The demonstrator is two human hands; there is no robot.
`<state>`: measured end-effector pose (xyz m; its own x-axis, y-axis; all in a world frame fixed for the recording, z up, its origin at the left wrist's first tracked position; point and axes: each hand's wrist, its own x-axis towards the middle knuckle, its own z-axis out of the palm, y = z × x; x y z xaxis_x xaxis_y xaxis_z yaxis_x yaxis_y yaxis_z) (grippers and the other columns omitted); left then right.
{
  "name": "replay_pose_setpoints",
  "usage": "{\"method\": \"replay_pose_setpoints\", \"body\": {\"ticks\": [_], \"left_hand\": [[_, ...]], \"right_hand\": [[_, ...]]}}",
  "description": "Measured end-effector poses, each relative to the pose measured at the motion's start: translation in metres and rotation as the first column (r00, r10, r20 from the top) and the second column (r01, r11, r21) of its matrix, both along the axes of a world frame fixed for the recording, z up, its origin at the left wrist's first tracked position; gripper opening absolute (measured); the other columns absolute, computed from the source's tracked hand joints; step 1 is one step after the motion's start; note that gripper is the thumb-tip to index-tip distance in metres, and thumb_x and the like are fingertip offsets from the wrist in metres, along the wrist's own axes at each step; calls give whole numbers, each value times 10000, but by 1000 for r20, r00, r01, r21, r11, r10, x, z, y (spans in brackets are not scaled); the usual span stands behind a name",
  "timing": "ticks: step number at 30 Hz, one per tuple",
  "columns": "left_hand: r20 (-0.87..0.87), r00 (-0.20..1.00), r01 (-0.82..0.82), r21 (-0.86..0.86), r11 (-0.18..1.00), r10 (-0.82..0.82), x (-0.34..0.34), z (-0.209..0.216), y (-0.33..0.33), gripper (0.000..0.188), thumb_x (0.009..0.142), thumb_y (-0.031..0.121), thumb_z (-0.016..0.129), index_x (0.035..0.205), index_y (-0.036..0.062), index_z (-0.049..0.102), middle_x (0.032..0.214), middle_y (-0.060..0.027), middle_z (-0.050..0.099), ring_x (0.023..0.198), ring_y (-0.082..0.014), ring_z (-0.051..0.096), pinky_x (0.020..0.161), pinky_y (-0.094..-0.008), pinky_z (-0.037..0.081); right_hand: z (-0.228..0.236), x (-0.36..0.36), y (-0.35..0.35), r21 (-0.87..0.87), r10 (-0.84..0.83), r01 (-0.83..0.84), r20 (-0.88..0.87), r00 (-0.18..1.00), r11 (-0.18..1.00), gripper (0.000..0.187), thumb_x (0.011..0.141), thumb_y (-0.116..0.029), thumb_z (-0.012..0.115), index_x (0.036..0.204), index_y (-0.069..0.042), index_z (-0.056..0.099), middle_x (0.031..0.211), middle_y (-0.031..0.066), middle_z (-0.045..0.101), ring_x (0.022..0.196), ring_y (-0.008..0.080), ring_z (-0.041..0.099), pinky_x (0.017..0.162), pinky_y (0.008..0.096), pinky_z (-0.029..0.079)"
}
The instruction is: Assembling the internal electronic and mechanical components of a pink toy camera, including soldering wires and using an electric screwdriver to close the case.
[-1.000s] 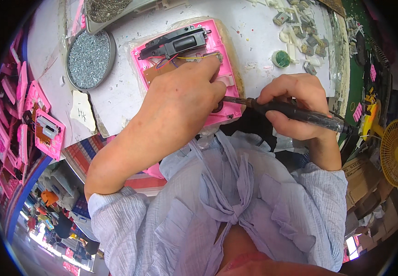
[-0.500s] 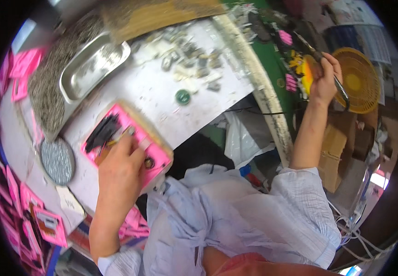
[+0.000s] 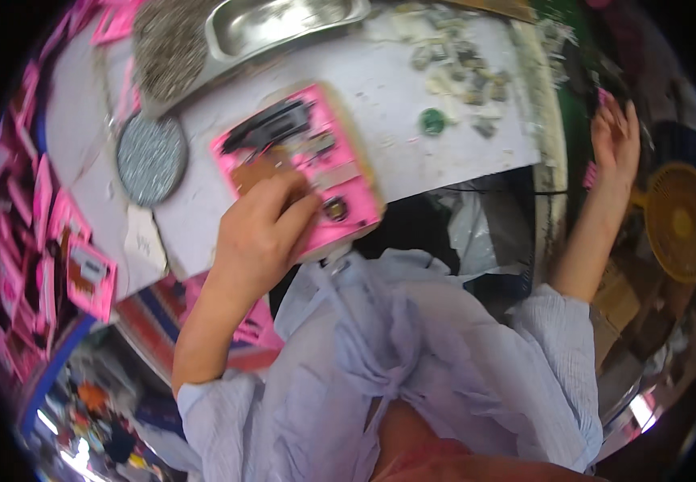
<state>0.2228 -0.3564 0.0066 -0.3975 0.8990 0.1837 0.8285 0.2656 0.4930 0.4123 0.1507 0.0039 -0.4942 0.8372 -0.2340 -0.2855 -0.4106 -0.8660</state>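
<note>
My left hand [image 3: 264,233] rests over a pink plastic casing [image 3: 352,189], its fingers curled and closed near a brown circuit board [image 3: 259,170]. Whatever the fingertips hold, if anything, is hidden. Inside the casing lie a black part [image 3: 272,126] along the far side, a small metallic piece [image 3: 316,145] and a round metal part [image 3: 334,209]. A pale block or pad shows under the casing. My right hand [image 3: 617,145] is stretched out to the far right above a dark green surface, blurred, its fingers apart and no tool visible in it.
Beyond the casing are a metal tray [image 3: 284,20], a heap of thin metal pins [image 3: 175,52] and a round grey dish [image 3: 152,159]. Small metallic parts [image 3: 472,72] and a green round piece [image 3: 431,121] lie rightward. Pink casings [image 3: 91,277] crowd the left; a yellow basket [image 3: 680,221] stands right.
My right hand no longer shows the dark pen-like tool it held; its fingers have come apart. My left hand stays at the casing. The view has shifted, so the table appears further right and up.
</note>
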Motion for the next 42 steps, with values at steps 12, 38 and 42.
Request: {"method": "replay_pose_setpoints", "body": {"ticks": [12,38,42], "left_hand": [[87,983,-181,237,955,164,11,-17,-15,303,761,16,784,1055,59,722,1067,-107,650,771,-228,642,642,-334,529],[-89,996,12,260,966,11,-45,-8,33,301,711,73,778,991,45,670,1039,-118,613,901,-321,608,765,-421,514],[-114,994,30,261,965,0,-53,-11,33,249,733,57,773,956,43,662,1003,-120,653,859,-321,649,711,-416,534]], "right_hand": [[-20,-77,-310,775,275,-616,628,728,-138,233,718,-239,818,875,-120,695,884,19,591,866,242,542,779,400,396],[-2,-144,-276,506,268,-863,830,489,6,200,791,-208,682,758,-11,679,781,203,698,762,390,694,679,493,554],[-13,-143,-295,617,-43,-585,667,744,-526,124,731,-180,628,788,-70,635,736,78,614,691,248,608,607,396,495]]}}
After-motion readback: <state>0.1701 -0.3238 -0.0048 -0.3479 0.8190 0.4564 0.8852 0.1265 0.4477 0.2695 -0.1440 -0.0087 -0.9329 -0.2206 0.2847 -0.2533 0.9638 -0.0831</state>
